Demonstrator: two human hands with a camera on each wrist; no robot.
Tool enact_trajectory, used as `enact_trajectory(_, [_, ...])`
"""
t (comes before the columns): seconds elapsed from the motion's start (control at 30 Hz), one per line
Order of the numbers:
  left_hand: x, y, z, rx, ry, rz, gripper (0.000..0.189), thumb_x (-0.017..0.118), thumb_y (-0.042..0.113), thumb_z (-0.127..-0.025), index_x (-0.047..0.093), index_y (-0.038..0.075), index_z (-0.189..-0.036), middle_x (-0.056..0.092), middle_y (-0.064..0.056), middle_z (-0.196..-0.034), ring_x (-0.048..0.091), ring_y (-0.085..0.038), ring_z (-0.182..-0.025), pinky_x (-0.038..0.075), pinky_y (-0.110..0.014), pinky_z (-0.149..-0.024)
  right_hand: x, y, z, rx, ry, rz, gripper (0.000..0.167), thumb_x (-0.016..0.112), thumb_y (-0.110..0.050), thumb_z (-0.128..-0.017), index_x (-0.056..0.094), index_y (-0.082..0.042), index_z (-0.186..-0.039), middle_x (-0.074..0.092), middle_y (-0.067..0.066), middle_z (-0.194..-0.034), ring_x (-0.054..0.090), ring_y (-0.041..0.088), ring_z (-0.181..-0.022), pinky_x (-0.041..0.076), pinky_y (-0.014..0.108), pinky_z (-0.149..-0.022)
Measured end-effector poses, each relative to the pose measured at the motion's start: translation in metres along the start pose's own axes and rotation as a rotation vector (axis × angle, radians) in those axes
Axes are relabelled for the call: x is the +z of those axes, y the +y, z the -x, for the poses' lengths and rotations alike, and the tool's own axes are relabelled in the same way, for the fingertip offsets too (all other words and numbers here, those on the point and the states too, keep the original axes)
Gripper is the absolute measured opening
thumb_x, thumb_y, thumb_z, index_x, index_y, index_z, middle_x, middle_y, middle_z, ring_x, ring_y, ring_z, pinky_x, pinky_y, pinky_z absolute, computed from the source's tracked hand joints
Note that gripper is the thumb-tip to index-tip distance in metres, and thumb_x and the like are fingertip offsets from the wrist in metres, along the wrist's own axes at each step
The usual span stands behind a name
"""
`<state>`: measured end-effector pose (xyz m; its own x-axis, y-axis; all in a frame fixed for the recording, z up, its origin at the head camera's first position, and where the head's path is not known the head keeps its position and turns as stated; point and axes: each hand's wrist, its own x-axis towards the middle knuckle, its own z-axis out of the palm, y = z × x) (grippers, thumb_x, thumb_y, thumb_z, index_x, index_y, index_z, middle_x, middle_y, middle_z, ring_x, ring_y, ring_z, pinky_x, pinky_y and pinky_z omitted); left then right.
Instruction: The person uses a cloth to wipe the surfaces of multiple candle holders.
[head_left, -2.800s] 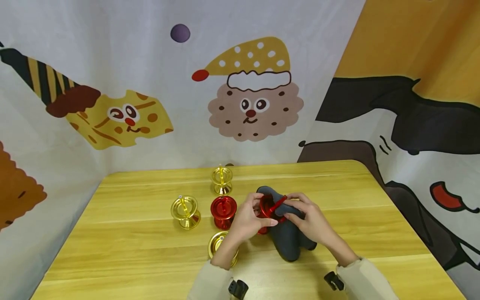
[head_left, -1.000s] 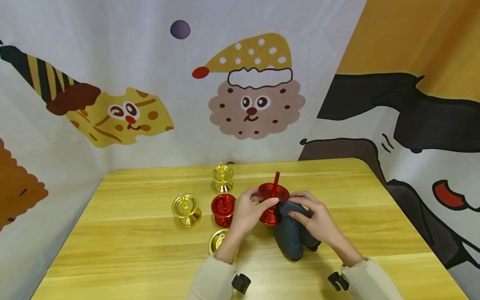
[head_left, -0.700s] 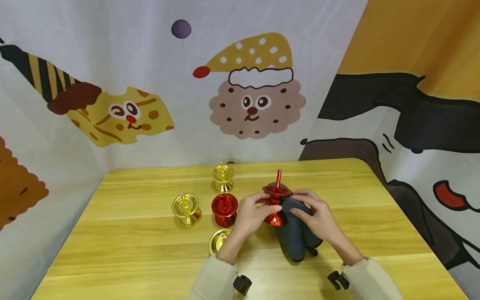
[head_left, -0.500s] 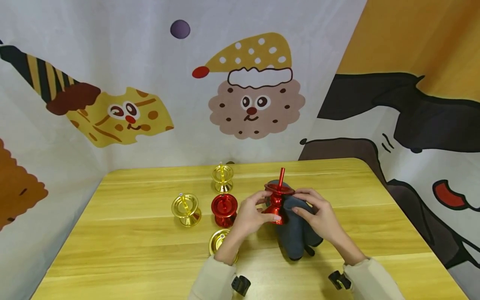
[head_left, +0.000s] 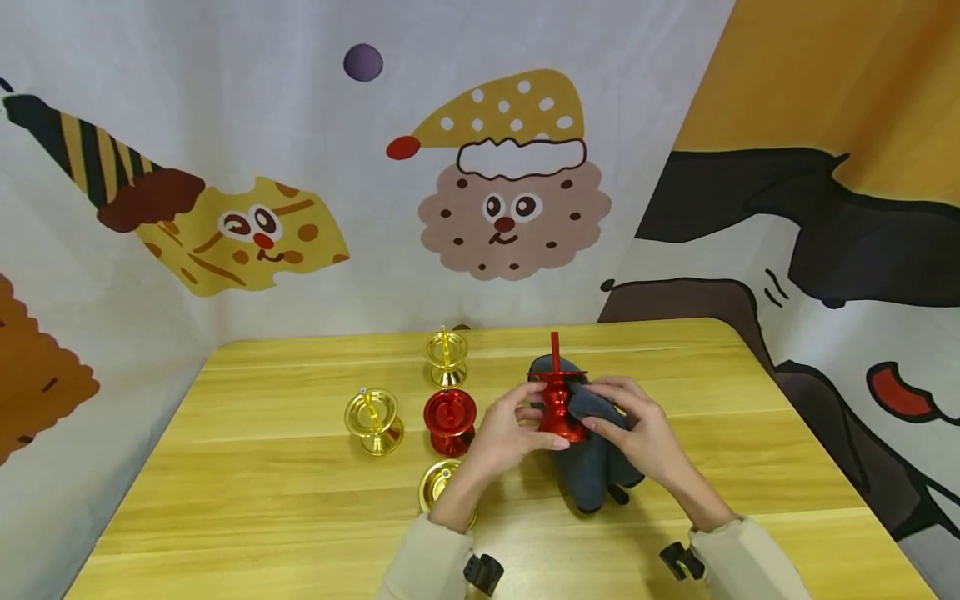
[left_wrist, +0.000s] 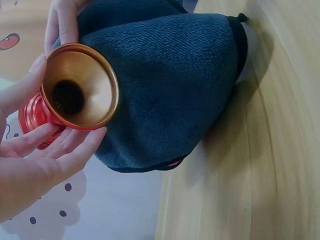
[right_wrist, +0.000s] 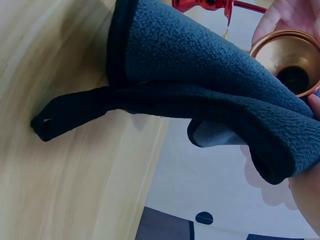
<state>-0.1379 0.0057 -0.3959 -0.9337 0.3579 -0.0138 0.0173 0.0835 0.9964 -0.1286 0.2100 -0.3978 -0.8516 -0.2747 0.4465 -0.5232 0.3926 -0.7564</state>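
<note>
My left hand (head_left: 501, 433) holds a shiny red candle holder (head_left: 555, 404) in the head view, thumb near its base and fingers round its far side. Its dish is seen edge-on, with a thin red stem pointing up. In the left wrist view the gold-coloured hollow base (left_wrist: 97, 85) faces the camera. My right hand (head_left: 637, 429) pinches a fold of a dark blue-grey cloth (head_left: 588, 479) against the candle holder's right side. The rest of this cloth hangs below and behind the holder. The right wrist view shows its black edging and hanging loop (right_wrist: 65, 115).
Left of my hands, another red candle holder (head_left: 449, 417) stands on the wooden table (head_left: 262, 467). Gold candle holders stand at the back (head_left: 446, 354), to the left (head_left: 375, 417) and near my left forearm (head_left: 435, 483), which partly hides that last one. A printed curtain (head_left: 300, 125) hangs behind.
The held candle holder has turned from leaning right, through showing its dish from above, to stem upright and dish edge-on. My left thumb has shifted down to its base; the cloth fold stays against it.
</note>
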Motion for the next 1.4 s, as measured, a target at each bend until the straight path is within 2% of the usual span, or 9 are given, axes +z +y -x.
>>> enact_trajectory(0.17, [-0.003,0.002,0.000,-0.022,-0.015,0.046,0.065,0.078,0.004,-0.070,0.049,0.005,-0.128,0.056,-0.008,-0.112,0.058,-0.021,-0.096,0.051,-0.028,-0.077,-0.002,0.003,-0.001,0.056,-0.035,-0.051,0.037,0.068,0.009,-0.076,0.060,0.004,-0.111,0.055,0.016,-0.111,0.053,0.006,-0.097,0.048,0.016,-0.077])
enact_trajectory(0.37, [-0.002,0.004,0.000,-0.006,-0.017,0.039,0.064,0.078,0.004,-0.070,0.050,0.005,-0.127,0.057,-0.008,-0.112,0.057,-0.021,-0.094,0.051,-0.028,-0.075,-0.003,0.004,-0.002,0.114,-0.016,-0.063,0.034,0.067,0.009,-0.076,0.061,0.002,-0.109,0.059,0.014,-0.104,0.057,0.006,-0.089,0.051,0.019,-0.072])
enact_trajectory(0.5, [0.002,0.003,0.000,0.032,0.046,-0.069,0.065,0.082,0.007,-0.066,0.052,0.003,-0.124,0.058,-0.009,-0.109,0.059,-0.023,-0.091,0.051,-0.026,-0.072,0.001,-0.001,-0.003,0.063,0.024,-0.024,0.033,0.068,0.013,-0.073,0.063,0.003,-0.105,0.059,0.015,-0.102,0.057,0.009,-0.090,0.050,0.017,-0.072])
enact_trajectory(0.7, [0.011,-0.002,0.000,0.047,0.161,-0.217,0.068,0.085,0.010,-0.061,0.053,0.000,-0.121,0.060,-0.013,-0.107,0.061,-0.028,-0.089,0.052,-0.025,-0.068,0.007,-0.011,-0.003,-0.059,0.043,0.180,0.037,0.074,0.009,-0.069,0.067,-0.004,-0.103,0.059,0.008,-0.104,0.057,0.019,-0.091,0.045,0.011,-0.077])
enact_trajectory(0.83, [0.009,-0.002,0.002,0.016,0.145,-0.121,0.065,0.083,0.006,-0.063,0.054,0.001,-0.120,0.059,-0.012,-0.108,0.061,-0.025,-0.089,0.052,-0.025,-0.067,0.006,-0.009,-0.002,-0.063,0.002,0.155,0.038,0.072,0.010,-0.070,0.065,-0.003,-0.104,0.057,0.010,-0.106,0.056,0.018,-0.094,0.045,0.012,-0.078])
enact_trajectory(1.0, [0.001,0.006,0.007,-0.006,0.020,0.056,0.063,0.078,0.001,-0.069,0.051,0.003,-0.125,0.056,-0.009,-0.113,0.058,-0.021,-0.095,0.052,-0.028,-0.074,0.000,-0.002,-0.002,0.050,-0.024,-0.020,0.036,0.065,0.016,-0.073,0.059,0.003,-0.106,0.057,0.015,-0.103,0.055,0.007,-0.090,0.049,0.016,-0.074])
enact_trajectory(1.1, [-0.002,0.010,0.007,-0.013,-0.033,0.106,0.062,0.076,-0.002,-0.071,0.049,0.003,-0.127,0.055,-0.010,-0.114,0.057,-0.022,-0.097,0.051,-0.030,-0.077,-0.002,-0.002,-0.002,0.088,-0.025,-0.050,0.035,0.064,0.016,-0.075,0.058,0.004,-0.107,0.057,0.017,-0.101,0.057,0.006,-0.085,0.050,0.018,-0.072])
enact_trajectory(1.2, [0.000,0.010,0.007,-0.008,-0.014,0.051,0.063,0.077,0.000,-0.070,0.050,0.003,-0.126,0.056,-0.010,-0.114,0.057,-0.023,-0.097,0.051,-0.030,-0.078,-0.001,-0.003,-0.002,0.084,-0.012,-0.030,0.034,0.065,0.016,-0.074,0.059,0.004,-0.106,0.058,0.016,-0.101,0.057,0.007,-0.086,0.050,0.018,-0.072])
enact_trajectory(1.4, [0.009,0.006,0.005,0.052,0.117,-0.248,0.067,0.083,0.009,-0.064,0.052,0.002,-0.124,0.059,-0.011,-0.111,0.059,-0.024,-0.094,0.052,-0.028,-0.074,0.004,-0.005,-0.002,0.053,0.004,0.004,0.033,0.068,0.014,-0.073,0.062,0.000,-0.102,0.058,0.012,-0.103,0.055,0.012,-0.093,0.050,0.020,-0.075])
